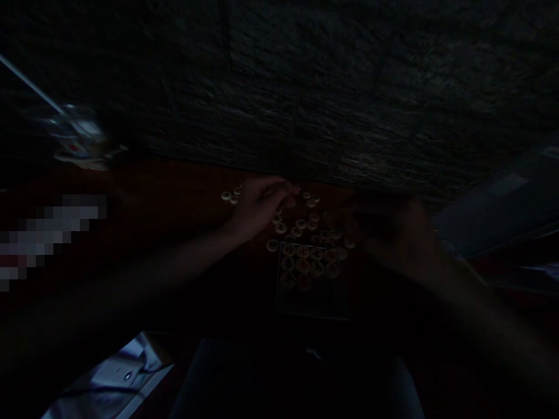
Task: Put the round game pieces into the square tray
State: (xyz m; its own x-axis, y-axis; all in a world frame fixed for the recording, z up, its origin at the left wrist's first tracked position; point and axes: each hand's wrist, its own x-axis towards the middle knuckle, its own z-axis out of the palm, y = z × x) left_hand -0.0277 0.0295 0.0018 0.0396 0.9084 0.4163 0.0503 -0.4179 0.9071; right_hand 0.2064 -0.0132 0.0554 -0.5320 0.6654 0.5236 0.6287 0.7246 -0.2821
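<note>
Round xiangqi pieces (301, 223) with dark and red characters lie loose on a reddish-brown table. Nearer to me, a shallow rectangular tray (312, 316) holds several more in rows at its far end; its near part is bare. My left hand (262, 201) is over the far loose pieces, its fingers bent together; whatever they grip, if anything, is too dark to make out. To the right of the loose pieces, my right hand (404, 235) is dark and smeared by motion, so its fingers do not show clearly.
A stone-textured wall (305, 116) rises behind the table (174, 192). At the far left stands a clear plastic container (82, 131). A pale panel (502, 189) slants at the right. Below left is a white box-like object (122, 378) with a dark cable. The scene is very dim.
</note>
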